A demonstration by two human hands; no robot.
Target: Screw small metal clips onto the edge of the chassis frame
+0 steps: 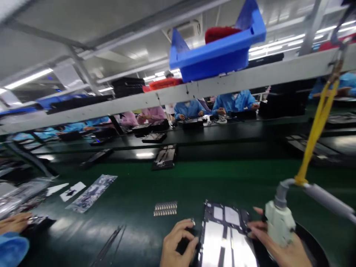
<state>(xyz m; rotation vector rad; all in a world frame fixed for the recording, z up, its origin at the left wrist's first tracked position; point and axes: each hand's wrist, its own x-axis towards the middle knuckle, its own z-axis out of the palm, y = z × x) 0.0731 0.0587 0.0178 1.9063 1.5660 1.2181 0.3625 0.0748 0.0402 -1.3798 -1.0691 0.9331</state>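
Observation:
A flat electronic device (228,241) with silver panels and a black frame lies in front of me, cut off at the bottom edge. My left hand (178,244) is at its left side, fingers curled and the thumb near the frame. At the index fingertip shows a small metal piece (193,222), too small to name exactly. My right hand (283,248) is closed around the lower body of a pale green electric screwdriver (279,220), with fingers by the device's right edge. The screwdriver's tip is not clearly seen. Rows of small metal parts (165,208) lie left of the device.
Yellow elastic bands (317,129) hang down to the screwdriver. Below my right hand is a round black dish (315,243). Tweezers (108,244) and a patterned clear bag (93,193) lie leftward, near another person's hand (15,222). Overhead runs a shelf (133,100) with a blue bin (217,61).

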